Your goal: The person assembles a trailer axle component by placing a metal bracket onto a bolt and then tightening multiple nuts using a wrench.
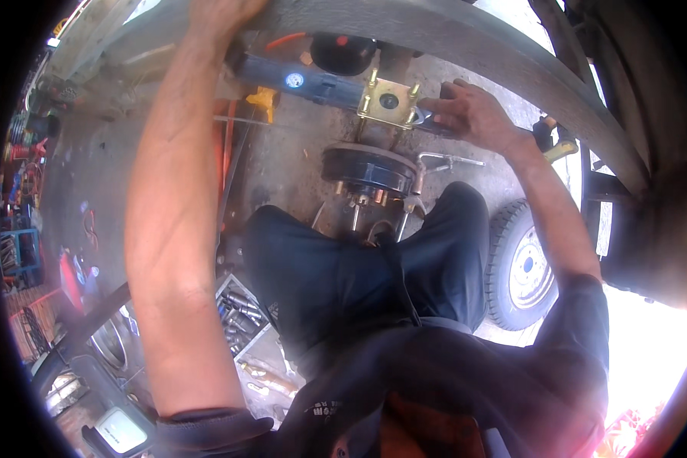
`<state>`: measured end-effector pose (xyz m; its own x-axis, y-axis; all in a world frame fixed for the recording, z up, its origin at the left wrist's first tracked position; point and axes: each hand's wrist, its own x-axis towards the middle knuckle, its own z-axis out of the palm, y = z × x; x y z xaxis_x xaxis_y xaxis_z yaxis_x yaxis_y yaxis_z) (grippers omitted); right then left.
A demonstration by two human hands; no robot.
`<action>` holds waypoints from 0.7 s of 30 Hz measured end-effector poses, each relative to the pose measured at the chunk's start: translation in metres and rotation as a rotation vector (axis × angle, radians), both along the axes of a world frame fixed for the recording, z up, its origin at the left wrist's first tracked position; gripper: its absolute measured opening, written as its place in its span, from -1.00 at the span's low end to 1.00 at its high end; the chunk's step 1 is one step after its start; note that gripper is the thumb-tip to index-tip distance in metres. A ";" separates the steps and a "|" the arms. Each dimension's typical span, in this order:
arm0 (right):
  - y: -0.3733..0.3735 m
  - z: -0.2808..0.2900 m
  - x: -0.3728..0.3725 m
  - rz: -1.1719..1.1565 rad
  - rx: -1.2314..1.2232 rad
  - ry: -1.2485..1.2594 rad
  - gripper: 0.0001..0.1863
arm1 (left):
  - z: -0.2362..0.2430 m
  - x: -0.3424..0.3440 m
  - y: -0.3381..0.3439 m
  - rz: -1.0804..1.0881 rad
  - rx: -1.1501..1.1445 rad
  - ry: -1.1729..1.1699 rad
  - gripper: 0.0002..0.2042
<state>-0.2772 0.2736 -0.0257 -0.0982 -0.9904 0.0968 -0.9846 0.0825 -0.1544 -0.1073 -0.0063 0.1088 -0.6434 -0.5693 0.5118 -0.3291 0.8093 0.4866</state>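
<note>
Plate [373, 114] of yellowish metal sits on the dark bar [336, 91] at the far middle of the scene, just beyond the brake drum [369, 169], with threaded bolts [414, 91] standing up near its corners and a round hole at its centre. The person's right hand [477, 116] reaches in from the right, fingers partly bent, their tips at or just beside the plate's right edge; whether they grip anything, I cannot tell. The left hand [225, 9] is at the far edge, beside the frame beam [450, 34], and mostly cut off, so its hold cannot be told either.

To handle the plate well, it seems best to have it flat and square on the bar, with all the bolts standing to an even height. Fingertips are probably safest on its outer rim, out of the narrow space between metal and metal. The bar might roll or slip, so a firm second support looks wise. Elbow room on the right seems tight under the beam.

The bent metal handle [454, 159] lies right of the drum, the wheel [504, 263] is nearer on the right, and sockets [240, 314] lie near left, beside the leg.
</note>
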 end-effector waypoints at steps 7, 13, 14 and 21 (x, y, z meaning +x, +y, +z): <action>-0.023 0.009 -0.009 0.152 0.111 0.185 -0.55 | 0.005 -0.002 0.000 0.032 0.025 -0.036 -0.57; -0.021 0.008 -0.007 0.245 0.096 0.284 -0.57 | 0.006 -0.004 0.003 0.034 0.065 -0.052 -0.58; -0.016 0.005 -0.005 0.197 0.087 0.257 -0.55 | 0.006 -0.003 0.004 0.035 0.061 -0.045 -0.59; 0.011 -0.014 0.067 -0.298 0.010 0.209 -0.56 | 0.001 -0.004 -0.004 0.021 -0.056 -0.032 -0.58</action>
